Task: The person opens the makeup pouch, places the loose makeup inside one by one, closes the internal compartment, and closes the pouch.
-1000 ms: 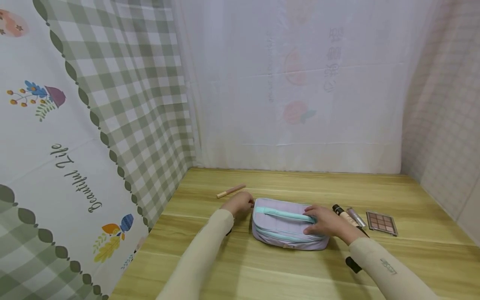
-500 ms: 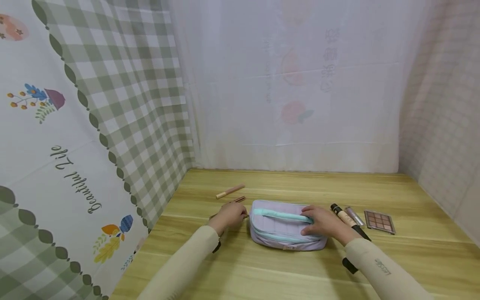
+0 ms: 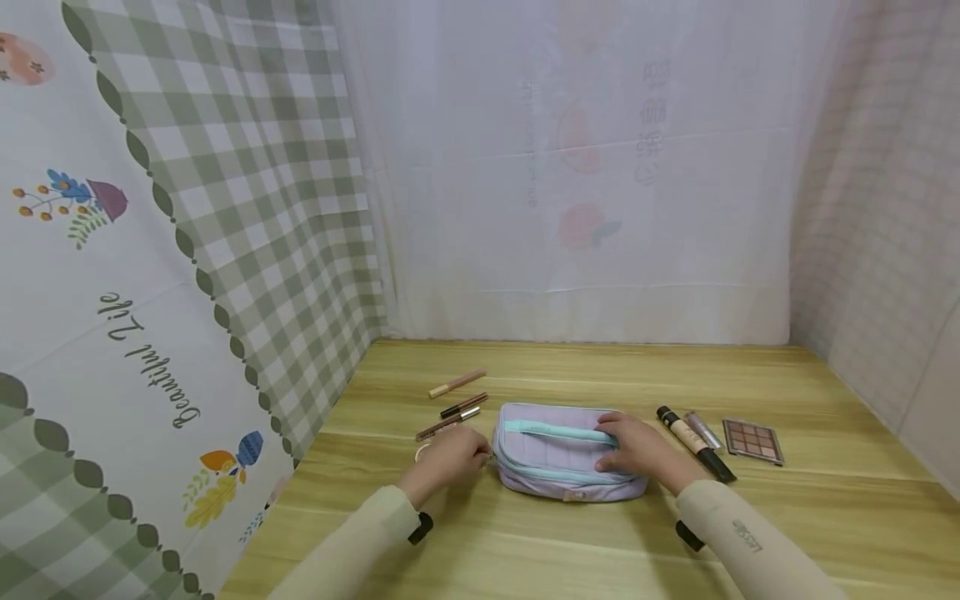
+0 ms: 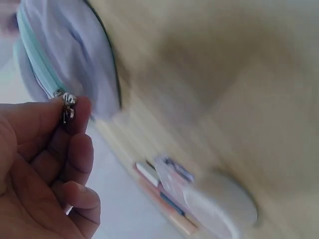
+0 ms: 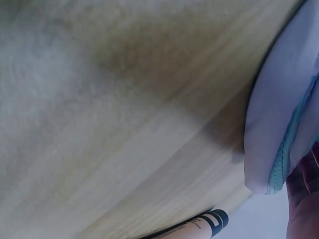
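A lilac cosmetic bag (image 3: 558, 446) with a mint handle (image 3: 566, 432) and mint zipper lies on the table. At its left end, my left hand (image 3: 447, 460) pinches the metal zipper pull (image 4: 69, 105) between thumb and index finger; the other fingers are curled. My right hand (image 3: 637, 446) rests on the right end of the bag's top, thumb and fingers spread either side of the handle's end. In the right wrist view, only part of that hand shows behind the bag (image 5: 276, 109).
Several slim makeup pencils and tubes (image 3: 459, 383) lie left of the bag, with a pale round item (image 3: 422, 452) partly behind my left hand. Right of it are a black-capped foundation tube (image 3: 693, 442), a clear silvery tube (image 3: 703, 431) and an eyeshadow palette (image 3: 753, 442).
My left hand has moved left and nearer along the bag's left end, uncovering pencils behind it. My right hand has stayed on the bag.
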Demonstrator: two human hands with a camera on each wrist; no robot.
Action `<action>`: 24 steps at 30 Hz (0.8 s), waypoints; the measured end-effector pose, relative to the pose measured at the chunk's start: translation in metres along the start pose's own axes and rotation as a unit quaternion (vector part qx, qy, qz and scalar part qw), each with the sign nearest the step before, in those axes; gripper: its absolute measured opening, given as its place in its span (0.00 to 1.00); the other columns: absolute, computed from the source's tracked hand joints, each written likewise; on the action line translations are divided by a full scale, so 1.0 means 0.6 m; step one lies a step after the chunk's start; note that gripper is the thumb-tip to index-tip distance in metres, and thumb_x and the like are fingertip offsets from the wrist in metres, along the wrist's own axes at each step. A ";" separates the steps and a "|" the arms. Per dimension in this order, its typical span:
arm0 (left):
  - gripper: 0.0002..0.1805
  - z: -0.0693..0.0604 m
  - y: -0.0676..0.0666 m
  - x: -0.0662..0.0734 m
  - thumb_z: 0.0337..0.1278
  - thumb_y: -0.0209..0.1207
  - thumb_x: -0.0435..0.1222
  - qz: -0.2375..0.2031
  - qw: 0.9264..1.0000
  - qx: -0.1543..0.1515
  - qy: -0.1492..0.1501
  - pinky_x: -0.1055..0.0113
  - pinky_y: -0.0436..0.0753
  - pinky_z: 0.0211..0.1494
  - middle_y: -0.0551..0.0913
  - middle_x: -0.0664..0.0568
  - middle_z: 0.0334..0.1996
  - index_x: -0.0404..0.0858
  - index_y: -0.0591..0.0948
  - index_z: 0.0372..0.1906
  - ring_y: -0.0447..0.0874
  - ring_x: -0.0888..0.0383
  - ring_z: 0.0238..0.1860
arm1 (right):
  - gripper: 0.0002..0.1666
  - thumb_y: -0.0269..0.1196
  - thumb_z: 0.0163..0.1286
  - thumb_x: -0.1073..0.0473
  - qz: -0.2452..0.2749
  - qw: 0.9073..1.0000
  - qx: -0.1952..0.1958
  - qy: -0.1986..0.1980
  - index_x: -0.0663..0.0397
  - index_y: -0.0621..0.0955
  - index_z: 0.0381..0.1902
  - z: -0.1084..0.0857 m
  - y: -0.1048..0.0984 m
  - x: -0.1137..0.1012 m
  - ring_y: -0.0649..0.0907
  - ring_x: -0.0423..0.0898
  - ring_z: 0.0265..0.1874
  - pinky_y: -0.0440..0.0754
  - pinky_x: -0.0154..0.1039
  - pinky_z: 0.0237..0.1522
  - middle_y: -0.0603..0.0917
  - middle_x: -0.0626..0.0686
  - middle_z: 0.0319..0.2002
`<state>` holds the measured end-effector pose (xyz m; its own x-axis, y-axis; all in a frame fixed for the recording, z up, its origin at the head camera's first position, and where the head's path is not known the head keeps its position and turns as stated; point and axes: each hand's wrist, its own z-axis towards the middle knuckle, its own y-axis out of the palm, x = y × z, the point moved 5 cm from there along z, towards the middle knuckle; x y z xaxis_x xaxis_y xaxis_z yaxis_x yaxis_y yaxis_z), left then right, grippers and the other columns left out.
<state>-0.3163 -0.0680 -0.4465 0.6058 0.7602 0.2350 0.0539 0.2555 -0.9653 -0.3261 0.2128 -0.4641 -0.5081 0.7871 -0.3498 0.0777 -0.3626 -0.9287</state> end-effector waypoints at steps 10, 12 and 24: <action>0.07 -0.021 0.022 0.079 0.59 0.65 0.35 -0.029 0.998 0.051 -0.021 0.71 0.73 0.28 0.81 0.62 0.21 0.45 0.88 0.26 0.73 0.68 0.23 | 0.32 0.77 0.53 0.50 -0.008 1.000 0.008 0.010 0.68 0.83 0.49 -0.001 -0.001 -0.005 0.76 0.69 0.56 0.74 0.60 0.56 0.78 0.69 0.57; 0.07 -0.018 0.025 0.095 0.58 0.65 0.36 -0.031 0.997 0.060 -0.028 0.70 0.73 0.28 0.82 0.63 0.22 0.45 0.89 0.27 0.74 0.68 0.23 | 0.32 0.77 0.53 0.50 -0.009 1.000 0.008 0.010 0.68 0.83 0.48 -0.001 -0.002 -0.006 0.76 0.69 0.56 0.74 0.60 0.56 0.78 0.69 0.57; 0.17 0.042 0.049 0.192 0.53 0.64 0.35 0.041 0.996 0.068 -0.049 0.68 0.70 0.22 0.74 0.60 0.14 0.47 0.77 0.12 0.72 0.64 0.19 | 0.31 0.77 0.52 0.50 -0.005 1.000 0.017 0.011 0.67 0.84 0.46 -0.002 0.000 -0.010 0.76 0.69 0.56 0.75 0.60 0.55 0.78 0.69 0.56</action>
<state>-0.2653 0.0420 -0.4450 0.5234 0.8345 0.1721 -0.1040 0.2630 -0.9592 -0.3218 0.2087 -0.4621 -0.4890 0.8019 -0.3432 0.0432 -0.3707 -0.9277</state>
